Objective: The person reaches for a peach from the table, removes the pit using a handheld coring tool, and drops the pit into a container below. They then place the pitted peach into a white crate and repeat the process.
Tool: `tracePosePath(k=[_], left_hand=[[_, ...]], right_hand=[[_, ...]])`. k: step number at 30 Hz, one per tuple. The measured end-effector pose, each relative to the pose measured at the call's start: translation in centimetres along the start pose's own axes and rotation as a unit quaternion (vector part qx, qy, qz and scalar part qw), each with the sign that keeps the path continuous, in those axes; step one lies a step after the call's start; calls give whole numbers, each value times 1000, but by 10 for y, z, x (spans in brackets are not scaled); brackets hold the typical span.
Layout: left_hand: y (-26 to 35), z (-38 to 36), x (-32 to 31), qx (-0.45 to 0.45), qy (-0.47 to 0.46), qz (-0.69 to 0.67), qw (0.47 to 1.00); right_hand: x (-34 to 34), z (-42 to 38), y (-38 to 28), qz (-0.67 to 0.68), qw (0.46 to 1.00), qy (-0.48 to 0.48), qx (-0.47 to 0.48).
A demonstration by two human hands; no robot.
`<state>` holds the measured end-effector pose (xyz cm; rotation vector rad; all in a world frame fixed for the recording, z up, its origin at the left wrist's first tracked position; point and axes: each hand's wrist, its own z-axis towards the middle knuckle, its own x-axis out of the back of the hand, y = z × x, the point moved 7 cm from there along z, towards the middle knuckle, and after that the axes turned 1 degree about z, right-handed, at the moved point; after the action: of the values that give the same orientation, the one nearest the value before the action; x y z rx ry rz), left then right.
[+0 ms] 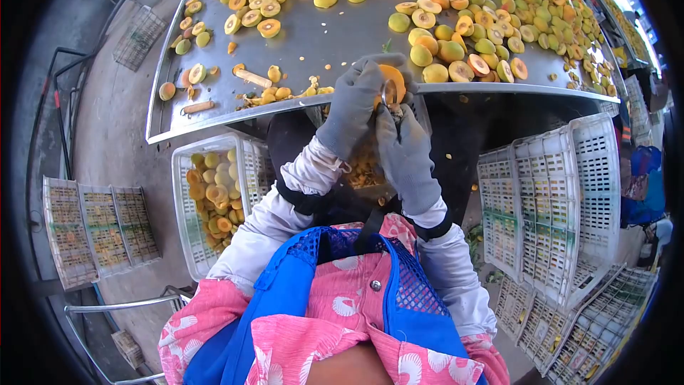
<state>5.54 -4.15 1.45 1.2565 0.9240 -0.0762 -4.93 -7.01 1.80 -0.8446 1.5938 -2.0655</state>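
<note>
A halved orange-yellow fruit (392,84) is gripped in my gloved left hand (356,100), just over the front edge of the metal table (349,36). My gloved right hand (407,150) is closed round a small tool with a metal ring (389,93), whose ring touches the cut side of the fruit. Most of the tool's handle is hidden by the fingers. On the table beyond lie many fruit halves (268,28), cut and uncut sides up. Two wooden-handled tools (253,77) lie among scraps at the left.
A white crate (181,207) of fruit halves stands below the table at the left. Stacked white crates (552,207) are at the right, and more crates (100,232) at the far left. Scraps (365,172) lie below my hands. A metal frame (121,306) stands lower left.
</note>
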Motion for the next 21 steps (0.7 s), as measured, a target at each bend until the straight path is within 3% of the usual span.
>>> tracePosePath(k=[2, 5, 7, 8, 10, 17, 19, 21], left_hand=[[5, -3, -8, -22, 9, 9, 1000], [7, -11, -11, -36, 52, 13, 998], [6, -12, -10, -41, 44, 10, 998], [5, -13, -10, -41, 43, 13, 998], [4, -15, -10, -63, 52, 38, 996], [-13, -14, -1, -81, 69, 96, 990], [-13, -16, -2, -82, 34, 147, 985], [-14, -13, -7, -84, 23, 145, 986]], right_hand=[[2, -4, -6, -20, 999, 9, 37], [1, -8, -5, -2, 999, -23, -26], [-7, -16, 6, 158, 957, -90, -225], [-5, -16, 0, 161, 957, -89, -225], [-9, -23, 1, 229, 908, -114, -333], [-8, -30, 11, 233, 887, -132, -377], [-10, -39, 15, 280, 833, -171, -445], [-10, -43, 11, 317, 811, -193, -452]])
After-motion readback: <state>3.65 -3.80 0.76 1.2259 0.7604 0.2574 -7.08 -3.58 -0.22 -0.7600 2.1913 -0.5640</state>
